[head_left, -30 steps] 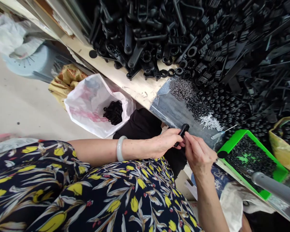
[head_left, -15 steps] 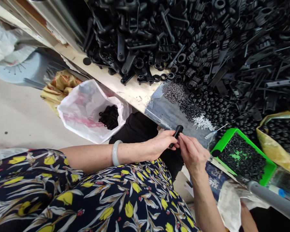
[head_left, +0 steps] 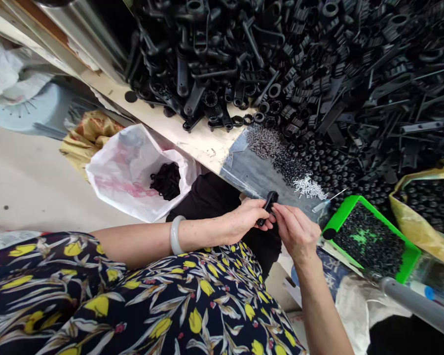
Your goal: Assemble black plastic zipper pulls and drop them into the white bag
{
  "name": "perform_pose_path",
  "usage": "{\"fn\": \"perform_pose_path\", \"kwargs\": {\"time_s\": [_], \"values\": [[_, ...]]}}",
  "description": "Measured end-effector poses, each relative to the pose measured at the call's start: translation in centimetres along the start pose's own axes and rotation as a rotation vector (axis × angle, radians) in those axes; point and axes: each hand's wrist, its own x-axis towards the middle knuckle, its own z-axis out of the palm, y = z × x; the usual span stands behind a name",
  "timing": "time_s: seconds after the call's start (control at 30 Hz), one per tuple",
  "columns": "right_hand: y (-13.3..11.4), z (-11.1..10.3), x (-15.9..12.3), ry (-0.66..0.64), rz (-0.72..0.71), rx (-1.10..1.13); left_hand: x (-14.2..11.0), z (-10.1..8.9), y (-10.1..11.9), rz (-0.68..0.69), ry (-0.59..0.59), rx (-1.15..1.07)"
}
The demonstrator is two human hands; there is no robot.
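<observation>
A black plastic part (head_left: pixel 270 201) with a rounded, ring-like upper end is gripped by my left hand (head_left: pixel 252 217), thumb on top and fingers curled beneath. My right hand (head_left: pixel 295 230) meets it from the other side, its thumb and fingertips pinched close against the part's edge. Whatever those fingertips pinch is too small to make out. Just beyond both hands lies a grey mat (head_left: pixel 247 170) on the table edge. Small silver pins (head_left: pixel 310 187), tiny black pieces (head_left: pixel 290 165) and small metal springs or rings (head_left: pixel 265 141) are heaped along it.
Large piles of black plastic parts (head_left: pixel 214 64) cover the table behind. A screwdriver-like tool (head_left: pixel 323 203) lies near a green tray (head_left: pixel 410 261) of small black pieces. At left hangs a white bag (head_left: pixel 113 167) holding black parts. A grey metal tube (head_left: pixel 418 298) crosses at lower right.
Both hands stay almost in place around the black part, which has tilted slightly. The whole view has shifted a little. A bare limb at lower right has left the picture.
</observation>
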Motion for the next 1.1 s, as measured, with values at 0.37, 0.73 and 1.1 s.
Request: {"fn": "perform_pose_path", "kwargs": {"time_s": [0.37, 0.73, 1.1], "values": [[0.3, 0.4, 0.0, -0.008, -0.031, 0.001, 0.1, -0.2, -0.1, -0.009, -0.017, -0.039], [-0.1, 0.6, -0.1, 0.005, 0.078, 0.065, 0.3, -0.5, -0.4, 0.031, -0.031, 0.006], [-0.6, -0.5, 0.5, -0.071, 0.045, 0.012, 0.1, -0.5, -0.3, 0.040, -0.064, 0.008]]}}
